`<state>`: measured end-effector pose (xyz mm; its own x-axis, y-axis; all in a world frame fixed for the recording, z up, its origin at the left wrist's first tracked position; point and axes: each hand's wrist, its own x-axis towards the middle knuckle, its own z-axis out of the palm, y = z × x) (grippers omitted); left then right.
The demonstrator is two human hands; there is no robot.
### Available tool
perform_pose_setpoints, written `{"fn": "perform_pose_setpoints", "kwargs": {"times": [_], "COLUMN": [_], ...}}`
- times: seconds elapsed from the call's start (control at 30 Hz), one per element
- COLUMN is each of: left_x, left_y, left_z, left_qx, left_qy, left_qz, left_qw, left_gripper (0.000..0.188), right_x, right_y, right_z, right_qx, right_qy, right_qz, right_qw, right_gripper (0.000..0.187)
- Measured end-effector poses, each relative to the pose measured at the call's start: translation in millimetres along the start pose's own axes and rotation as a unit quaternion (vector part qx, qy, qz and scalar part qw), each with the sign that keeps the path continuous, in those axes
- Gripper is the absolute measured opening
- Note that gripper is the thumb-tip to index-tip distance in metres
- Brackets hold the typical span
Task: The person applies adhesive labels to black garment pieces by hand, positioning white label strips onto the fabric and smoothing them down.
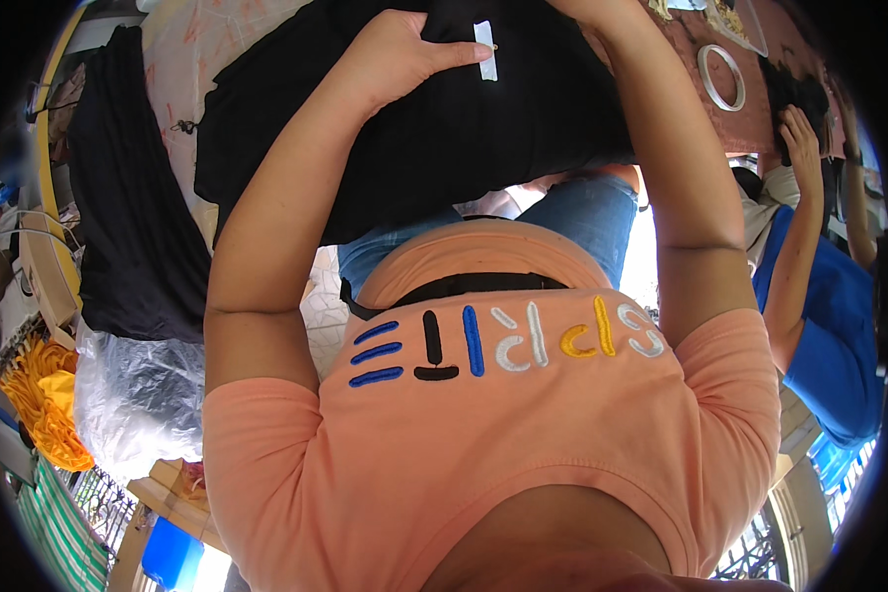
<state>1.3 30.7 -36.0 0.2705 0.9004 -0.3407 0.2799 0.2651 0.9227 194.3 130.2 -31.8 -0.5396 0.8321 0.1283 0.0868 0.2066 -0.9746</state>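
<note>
At the top of the view, a big black cloth (523, 118) is spread on the table (676, 54), in front of the person. Its near edge comes down by the blue jeans (587, 222). A small white strip (484, 67) lies on the black cloth.

The left hand (390, 59) is on the cloth, to the left of the strip. Its thumb sticks out straight to the side, and the tip touches the strip. The other fingers are bent away and I can't see their tips, so I can't tell if they pinch the cloth or just rest there.

The right hand (594, 10) is up at the top edge, over the right part of the cloth. Most of it is cut off. Its fingers don't show, so I can't tell how far open they are or what they hold.

To the right, a white ring (705, 74) lies flat on the table. Past it, a co-worker in a blue shirt (829, 335) has a hand by something dark.
</note>
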Motion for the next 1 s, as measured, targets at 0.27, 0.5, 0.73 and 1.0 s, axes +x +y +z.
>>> {"fn": "perform_pose_setpoints", "kwargs": {"times": [0.27,0.5,0.73,1.0], "left_x": [-7.7,-13.4,-10.6,-11.3], "left_y": [10.1,17.5,12.2,8.3], "left_z": [8.7,10.3,10.3,9.2], "left_qx": [0.106,0.117,0.090,0.090], "left_qy": [0.044,0.077,0.069,0.067], "left_qz": [0.011,0.022,-0.014,0.009], "left_qw": [0.993,0.990,0.993,0.994], "left_gripper": [0.024,0.026,0.023,0.022], "right_x": [41.9,42.9,41.4,35.8], "right_y": [-22.8,-18.8,-34.4,-32.2], "right_z": [28.2,-0.1,-16.3,-18.1], "right_qx": [0.008,-0.377,-0.343,-0.337], "right_qy": [-0.165,-0.461,-0.510,-0.490], "right_qz": [0.041,0.088,0.145,0.128], "right_qw": [0.985,0.798,0.775,0.794], "right_gripper": [0.012,0.022,0.019,0.020]}}
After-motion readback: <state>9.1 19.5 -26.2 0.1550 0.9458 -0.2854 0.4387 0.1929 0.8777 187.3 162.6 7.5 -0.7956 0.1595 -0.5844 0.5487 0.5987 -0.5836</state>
